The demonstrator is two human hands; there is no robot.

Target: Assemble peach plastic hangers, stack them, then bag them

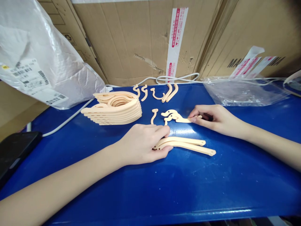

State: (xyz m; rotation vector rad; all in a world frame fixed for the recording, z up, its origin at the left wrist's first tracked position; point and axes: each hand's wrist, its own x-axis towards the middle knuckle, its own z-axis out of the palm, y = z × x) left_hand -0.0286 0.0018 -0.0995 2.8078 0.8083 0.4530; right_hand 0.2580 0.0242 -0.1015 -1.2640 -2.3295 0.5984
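My left hand (147,142) is closed around the near ends of two long cream plastic hanger arms (185,142) lying side by side on the blue table. Its fingers hide those ends. With thumb and fingers pinched, my right hand (218,121) grips the right end of a cream hanger piece (182,119). That piece reaches left, where its end meets or overlaps curved cream pieces (171,112); whether they are joined I cannot tell. Just beyond my left fingers lies a small cream hook (154,115), its lower end partly hidden.
A stack of cream folding hangers (113,110) stands to the left. Several loose hooks (144,92) and curved arms (172,92) lie at the back. Around them are a white parcel (47,56), black phone (20,153), white cable (68,121), clear plastic bag (242,91) and cardboard boxes (131,37).
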